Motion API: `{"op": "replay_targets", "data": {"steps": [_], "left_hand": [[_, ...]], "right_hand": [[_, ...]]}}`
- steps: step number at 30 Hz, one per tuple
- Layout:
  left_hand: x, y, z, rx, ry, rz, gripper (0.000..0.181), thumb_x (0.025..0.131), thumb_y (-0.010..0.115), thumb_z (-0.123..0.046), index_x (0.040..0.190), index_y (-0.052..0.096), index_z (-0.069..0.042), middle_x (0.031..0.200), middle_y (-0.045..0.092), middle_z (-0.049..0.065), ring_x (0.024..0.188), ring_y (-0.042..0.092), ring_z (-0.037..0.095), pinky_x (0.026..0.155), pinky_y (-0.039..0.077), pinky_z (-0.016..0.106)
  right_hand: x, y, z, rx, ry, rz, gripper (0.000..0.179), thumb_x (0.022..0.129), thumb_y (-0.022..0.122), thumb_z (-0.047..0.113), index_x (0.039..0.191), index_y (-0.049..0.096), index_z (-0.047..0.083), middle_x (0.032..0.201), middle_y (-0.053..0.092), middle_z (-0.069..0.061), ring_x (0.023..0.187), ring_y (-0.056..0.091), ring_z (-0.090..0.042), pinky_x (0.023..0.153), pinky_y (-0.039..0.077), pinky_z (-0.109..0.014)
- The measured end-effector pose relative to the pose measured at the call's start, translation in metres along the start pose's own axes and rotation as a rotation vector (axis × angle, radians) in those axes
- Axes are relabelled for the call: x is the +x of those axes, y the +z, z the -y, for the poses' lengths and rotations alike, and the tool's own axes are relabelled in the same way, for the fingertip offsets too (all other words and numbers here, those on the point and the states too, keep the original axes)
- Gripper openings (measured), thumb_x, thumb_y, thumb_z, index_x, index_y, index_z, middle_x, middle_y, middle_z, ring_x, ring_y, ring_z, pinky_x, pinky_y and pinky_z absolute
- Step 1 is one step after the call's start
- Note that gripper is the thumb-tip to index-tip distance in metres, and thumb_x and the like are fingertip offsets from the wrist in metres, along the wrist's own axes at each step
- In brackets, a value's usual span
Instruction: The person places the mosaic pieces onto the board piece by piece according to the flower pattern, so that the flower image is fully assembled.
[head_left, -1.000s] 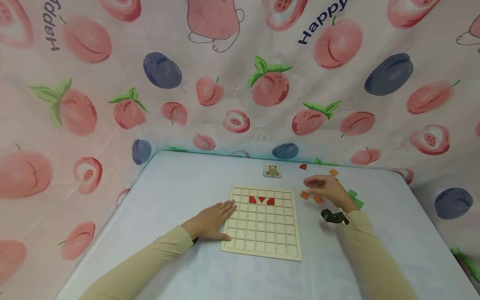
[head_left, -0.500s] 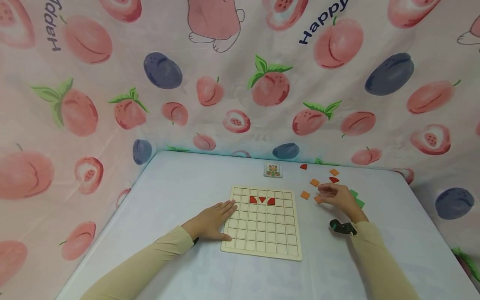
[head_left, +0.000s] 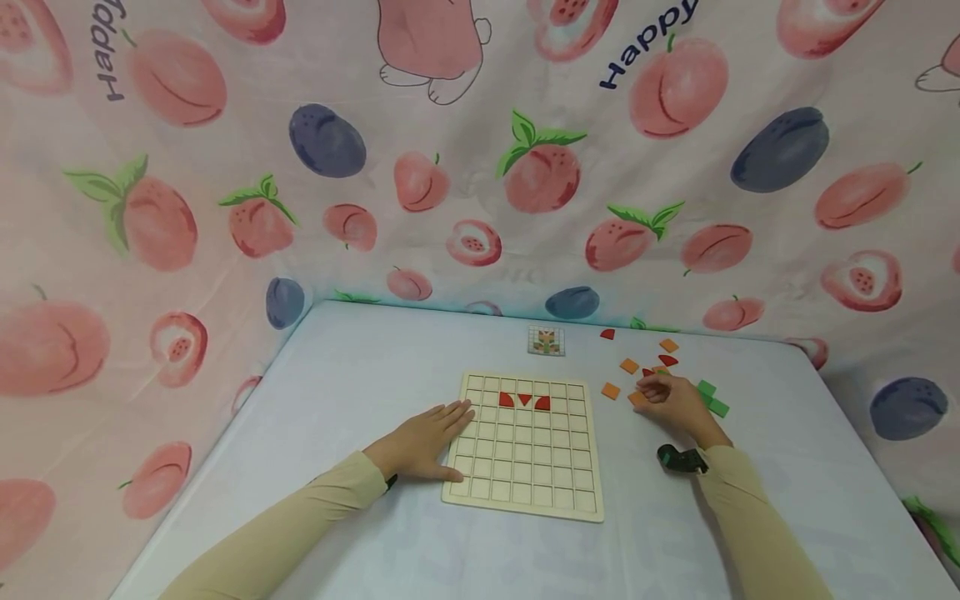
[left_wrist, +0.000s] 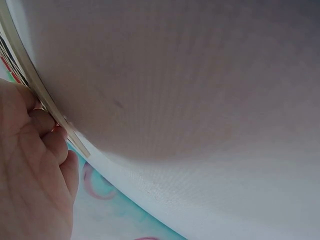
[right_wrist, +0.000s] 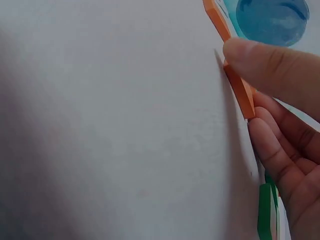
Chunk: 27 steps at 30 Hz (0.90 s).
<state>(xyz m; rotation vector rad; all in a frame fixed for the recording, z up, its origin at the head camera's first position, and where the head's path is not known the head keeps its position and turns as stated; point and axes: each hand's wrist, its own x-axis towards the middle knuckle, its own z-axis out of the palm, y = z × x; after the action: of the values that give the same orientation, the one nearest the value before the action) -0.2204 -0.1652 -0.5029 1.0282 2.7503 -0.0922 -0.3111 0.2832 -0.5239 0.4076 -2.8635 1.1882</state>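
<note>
Tile pickup, apparently | my left hand [head_left: 420,442] spread on gridded board [head_left: 528,462] | my right [head_left: 675,408] half-curled at orange square tile [right_wrist: 241,94] on tabletop [head_left: 360,367], can't tell if pinching | next likely needs secure pinch

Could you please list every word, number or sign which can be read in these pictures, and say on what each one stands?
"Happy": dark blue print on the pale, fruit-patterned fabric backdrop, upper right in the head view.
Upper left, same fabric: a steeply turned dark word, probably also "Happy", not clearly readable.
Small square card with a coloured pattern: any lettering is too small to read.
Flat cream board with a grid: no text visible.
</note>
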Motion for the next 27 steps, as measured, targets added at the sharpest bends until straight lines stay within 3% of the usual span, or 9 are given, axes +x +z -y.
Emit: {"op": "replay_targets", "data": {"steps": [12,27], "left_hand": [[0.0009,-0.0001,0.0005,-0.010,0.000,0.004,0.102,0.081,0.048,-0.071,0.151,0.014,-0.007,0.159,0.012,0.008,0.147,0.015,0.021,0.119,0.021,0.037],[0.0011,0.0007,0.0013,-0.009,0.004,0.002,0.101,0.081,0.048,-0.072,0.151,0.013,-0.007,0.159,0.012,0.008,0.147,0.015,0.021,0.119,0.022,0.037]], "right_hand": [[0.0031,-0.0072,-0.0014,-0.029,-0.019,0.104,0.032,0.076,0.077,0.011,0.104,0.067,-0.002,0.100,0.068,-0.016,0.081,0.058,-0.002,0.071,0.049,-0.013],[0.0052,-0.0077,-0.0048,-0.102,-0.065,0.113,0.026,0.076,0.077,0.010,0.098,0.071,-0.001,0.082,0.068,-0.008,0.067,0.052,0.002,0.061,0.047,-0.018]]}}
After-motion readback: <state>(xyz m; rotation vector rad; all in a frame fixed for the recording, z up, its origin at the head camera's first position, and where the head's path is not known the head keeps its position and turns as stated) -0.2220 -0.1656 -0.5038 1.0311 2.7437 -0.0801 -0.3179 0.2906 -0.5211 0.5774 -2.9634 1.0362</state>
